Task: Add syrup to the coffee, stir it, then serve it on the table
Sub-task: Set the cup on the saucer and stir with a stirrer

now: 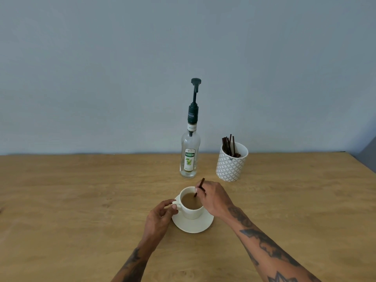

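Right hand [213, 198]: above the right side of the cup, fingers curled, thumb and fingertips pinching the stir stick near its middle; nothing else held.
Stir stick [199, 187]: dark, thin, tilted with upper end leaning toward the far right; lower end dipped in the coffee near the far rim.
Left hand [160, 217]: at the cup's left, fingers loosely curled, thumb and forefinger closed on the cup handle [176, 204]; remaining fingers bent, just beside the saucer edge; contact with saucer cannot be told.
Cup [191, 203]: white, upright, centred on the saucer, handle pointing left.
Coffee [190, 201]: light brown, milky, filling most of the cup.
Saucer [193, 223]: white, round, flat on the table, near the front centre.
Syrup bottle [190, 151]: clear glass, upright, green label, dark green pump on top; behind the cup, apart from it, untouched.
Stick holder [231, 163]: white patterned pot right of the bottle, upright, several dark sticks inside leaning left.
Table [81, 190]: light wood, against a grey-blue wall.
Forearms: both bare, tattooed, entering from the lower edge.
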